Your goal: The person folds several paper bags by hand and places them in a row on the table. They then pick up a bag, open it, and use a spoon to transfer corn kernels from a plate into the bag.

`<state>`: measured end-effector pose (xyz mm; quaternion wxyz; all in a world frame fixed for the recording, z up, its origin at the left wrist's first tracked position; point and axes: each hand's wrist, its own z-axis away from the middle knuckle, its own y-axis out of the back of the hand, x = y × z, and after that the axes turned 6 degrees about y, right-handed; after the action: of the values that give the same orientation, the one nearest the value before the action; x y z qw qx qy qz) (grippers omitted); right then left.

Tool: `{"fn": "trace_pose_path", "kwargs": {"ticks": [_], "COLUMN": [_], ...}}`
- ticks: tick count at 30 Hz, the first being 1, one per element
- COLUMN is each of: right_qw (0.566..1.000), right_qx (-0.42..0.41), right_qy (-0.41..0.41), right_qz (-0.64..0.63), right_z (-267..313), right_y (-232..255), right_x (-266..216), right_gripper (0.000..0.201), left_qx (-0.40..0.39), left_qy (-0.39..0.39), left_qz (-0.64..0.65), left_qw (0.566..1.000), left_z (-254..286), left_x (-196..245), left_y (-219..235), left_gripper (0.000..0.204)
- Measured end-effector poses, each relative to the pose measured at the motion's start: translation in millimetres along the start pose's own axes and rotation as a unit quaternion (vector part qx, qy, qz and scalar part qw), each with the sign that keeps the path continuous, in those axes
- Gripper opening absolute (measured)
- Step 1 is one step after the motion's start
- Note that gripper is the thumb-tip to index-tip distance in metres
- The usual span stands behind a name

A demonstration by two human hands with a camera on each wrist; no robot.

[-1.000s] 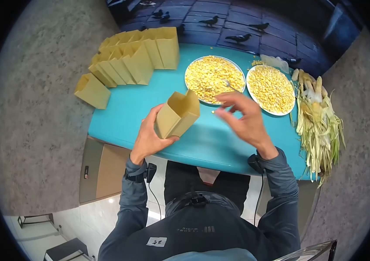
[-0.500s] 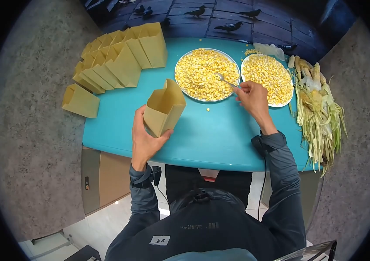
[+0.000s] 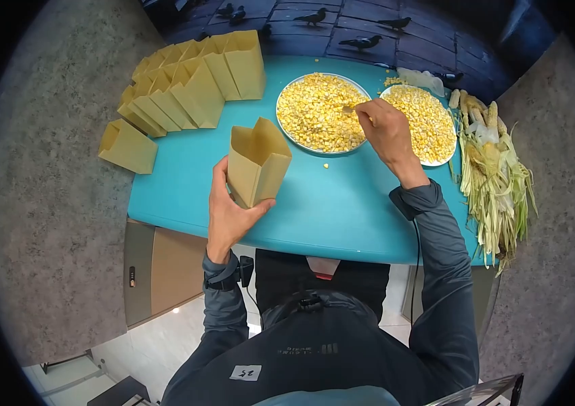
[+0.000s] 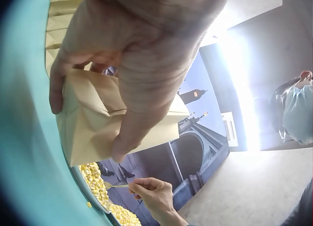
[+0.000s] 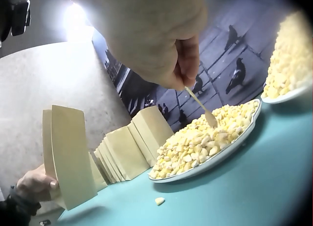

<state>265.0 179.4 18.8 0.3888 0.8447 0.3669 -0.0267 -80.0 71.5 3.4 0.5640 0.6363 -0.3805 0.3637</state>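
Note:
In the head view my left hand (image 3: 228, 215) grips an open brown paper bag (image 3: 259, 169) around its lower part, mouth tilted up. The left wrist view shows the thumb on one face of the bag and fingers around another. My right hand (image 3: 390, 135) pinches the handle of a spoon (image 5: 198, 101), its bowl end down in the corn kernels (image 5: 190, 150). Those kernels are heaped on a round plate (image 5: 203, 173). From the head view the hand hides most of the handle.
Several upright paper bags (image 3: 196, 95) stand in rows at the back left; one bag (image 3: 128, 147) stands apart. A second plate of kernels (image 3: 429, 125) is at the right, beside corn husks and cobs (image 3: 494, 183). A loose kernel (image 5: 159, 201) lies on the teal table (image 3: 321, 216).
My right hand went from empty above the table to pinching the spoon, then tipped it down into the kernels. The left hand keeps the bag, which now stands more upright.

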Motion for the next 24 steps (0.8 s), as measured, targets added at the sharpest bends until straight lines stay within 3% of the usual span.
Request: {"fn": "trace_pose_path", "kwargs": {"ticks": [2, 4, 5, 7, 8, 14, 16, 20, 24], "right_qw": [1.0, 0.993, 0.993, 0.98, 0.982, 0.962, 0.94, 0.927, 0.882], "right_qx": [0.006, 0.087, 0.087, 0.1, 0.105, 0.106, 0.101, 0.083, 0.095], "right_qy": [-0.009, -0.065, -0.065, -0.161, -0.152, -0.247, -0.312, -0.342, -0.399], "right_qz": [0.017, -0.042, -0.038, -0.057, -0.035, -0.05, -0.089, -0.13, -0.231], "right_z": [3, 8, 12, 15, 19, 35, 35, 29, 27], "right_y": [4, 9, 14, 31, 33, 22, 15, 2, -9], "right_x": [1, 4, 6, 0, 9, 23, 29, 40, 49], "right_gripper": [0.009, 0.007, 0.007, 0.008, 0.012, 0.012, 0.015, 0.015, 0.016], "left_qx": [0.001, 0.0, -0.002, -0.006, -0.008, 0.008, -0.002, 0.004, 0.0], "left_qy": [0.006, -0.004, -0.005, -0.009, -0.011, -0.012, -0.016, -0.02, -0.044], "left_qz": [0.009, -0.014, -0.011, -0.023, -0.02, -0.027, -0.043, -0.074, -0.133], "left_qw": [1.0, 1.0, 1.0, 1.0, 1.0, 1.0, 0.999, 0.997, 0.99], "left_z": [1, 0, -1, -1, -1, -6, -8, -14, -25], "left_x": [-1, -2, -1, 2, 3, 9, 12, 13, 13], "left_y": [2, 3, 3, 3, 2, -6, -6, -3, -3], "left_gripper": [0.102, 0.099, 0.099, 0.098, 0.098, 0.099, 0.099, 0.099, 0.103]}}
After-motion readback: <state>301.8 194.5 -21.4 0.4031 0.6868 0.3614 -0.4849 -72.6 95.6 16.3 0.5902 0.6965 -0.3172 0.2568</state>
